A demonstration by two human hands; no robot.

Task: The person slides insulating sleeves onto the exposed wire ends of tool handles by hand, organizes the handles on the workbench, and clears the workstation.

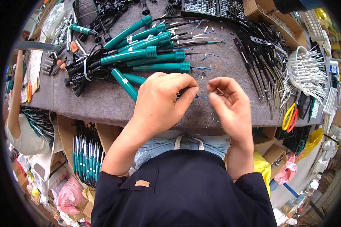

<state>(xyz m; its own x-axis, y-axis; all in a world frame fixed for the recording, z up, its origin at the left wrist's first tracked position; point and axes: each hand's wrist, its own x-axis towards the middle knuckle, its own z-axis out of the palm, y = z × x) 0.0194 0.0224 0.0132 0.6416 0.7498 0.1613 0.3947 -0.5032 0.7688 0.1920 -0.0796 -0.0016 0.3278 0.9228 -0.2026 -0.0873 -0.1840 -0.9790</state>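
Note:
My left hand [165,98] is over the table's front part, thumb and forefinger pinched together beside a green handle [125,84]; what lies between them is too small to make out. Just to its right, my right hand [229,104] has curled fingers, with a small pale piece [220,91] at them. A thin blue wire end [201,97] shows in the gap between the hands. Behind them lies a bundle of green handles [155,57] with black cords tied by a white tie [86,69] and thin wires pointing right.
Black rods with metal shafts [259,62] lie at the right, beside a white basket [300,77] of white sticks. Scissors with yellow and red handles [290,118] rest at the table's right edge. A box of green tools [86,160] stands below left. Another person's arm [16,94] is at far left.

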